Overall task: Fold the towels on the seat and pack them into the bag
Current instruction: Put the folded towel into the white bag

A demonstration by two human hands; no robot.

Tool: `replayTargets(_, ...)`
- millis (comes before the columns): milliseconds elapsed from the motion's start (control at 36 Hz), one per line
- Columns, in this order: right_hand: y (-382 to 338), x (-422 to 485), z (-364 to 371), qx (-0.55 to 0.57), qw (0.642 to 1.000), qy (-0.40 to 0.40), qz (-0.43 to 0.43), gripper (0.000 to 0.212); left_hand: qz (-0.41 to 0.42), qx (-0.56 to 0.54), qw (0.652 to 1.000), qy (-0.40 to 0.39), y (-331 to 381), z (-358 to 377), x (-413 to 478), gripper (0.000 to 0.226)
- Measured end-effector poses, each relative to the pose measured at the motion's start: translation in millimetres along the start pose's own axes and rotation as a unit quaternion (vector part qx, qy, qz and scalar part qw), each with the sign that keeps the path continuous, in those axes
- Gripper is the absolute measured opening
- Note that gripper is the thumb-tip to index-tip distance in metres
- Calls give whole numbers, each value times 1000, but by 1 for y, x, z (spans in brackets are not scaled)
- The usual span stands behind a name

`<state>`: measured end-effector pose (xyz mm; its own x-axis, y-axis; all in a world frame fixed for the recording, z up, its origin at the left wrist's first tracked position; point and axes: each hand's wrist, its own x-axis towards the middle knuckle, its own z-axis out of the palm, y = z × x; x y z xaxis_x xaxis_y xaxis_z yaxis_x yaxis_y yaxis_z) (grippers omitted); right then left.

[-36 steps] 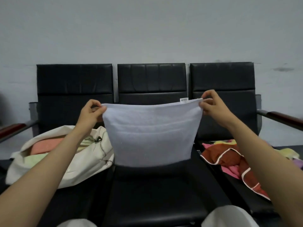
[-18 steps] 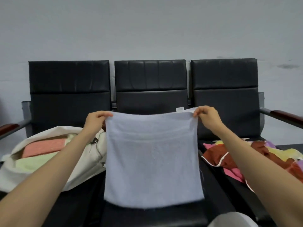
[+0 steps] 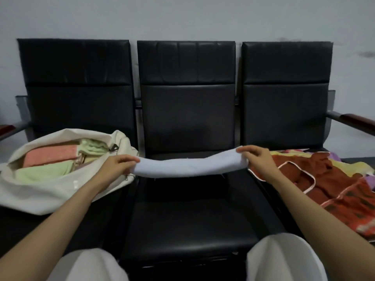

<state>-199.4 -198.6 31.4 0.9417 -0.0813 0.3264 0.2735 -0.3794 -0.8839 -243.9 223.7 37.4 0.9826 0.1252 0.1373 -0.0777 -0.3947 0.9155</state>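
Observation:
A white towel [image 3: 189, 166] stretches as a narrow folded band low over the back of the middle black seat [image 3: 188, 216]. My left hand [image 3: 116, 166] grips its left end and my right hand [image 3: 257, 158] grips its right end. On the left seat lies an open cream bag [image 3: 46, 191] holding folded pink and light green towels [image 3: 50, 159]. A heap of unfolded towels [image 3: 324, 179], rust-red with pale trim plus yellow, pink and purple ones, covers the right seat.
Three black padded seat backs stand against a grey wall. Wood-topped armrests [image 3: 357, 123] stick out at the far right and far left. My knees in white trousers [image 3: 284, 260] are at the bottom edge, in front of the middle seat.
The towel hung full-length in the air between my raised hands; both hands have since dropped to seat level and it now shows only as a narrow folded band.

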Motion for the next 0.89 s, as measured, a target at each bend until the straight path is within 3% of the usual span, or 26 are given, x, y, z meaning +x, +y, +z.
replayTargets(139, 32, -39, 1, -63, 991, -102, 68, 29, -80, 40, 987, -133, -25, 9, -20, 15)
replayTargets(250, 48, -50, 5, -64, 980, -134, 135, 31, -106, 85, 977, -162, -36, 16, -19, 18)
replayTargets(444, 54, -26, 13, -55, 982, -105, 145, 31, -119, 45, 984, -121, -36, 33, 12, 28)
replayTargets(583, 75, 11, 35, -180, 975, -89, 97, 32, -127, 27, 990, -62, -51, 52, 42, 35)
replayTargets(750, 113, 22, 64, -284, 942, -150, 93, 21, -149, 153, 974, -76, -90, 72, 55, 42)
replayTargets(889, 122, 18, 69, -332, 934, -118, 62, 26, -133, 224, 963, -63, -106, 80, 62, 44)
